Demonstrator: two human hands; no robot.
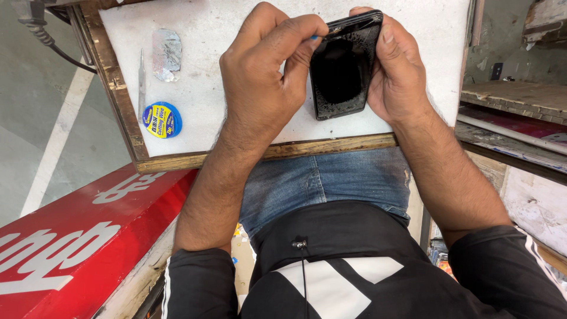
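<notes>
Fingers of left hand [266, 71] pinch a small blue pick [315, 38] at phone's edge; right hand [397, 71] grips the black phone [342, 70].

Phone's held tilted just above the white work board [236, 23], w/ right fingers wrapped round its far side. Tweezers [141, 82], foil scrap [166, 53] & blue-yellow wire spool [162, 120] lie to the left. Risk: pick slips or goes too deep, prob cracking the panel if forced; loose right grip could let phone twist.

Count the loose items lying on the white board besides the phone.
3: a metal blade tool near the left edge, crumpled foil beside it, and a round blue-and-yellow spool below them. The hands may hide more.
</notes>
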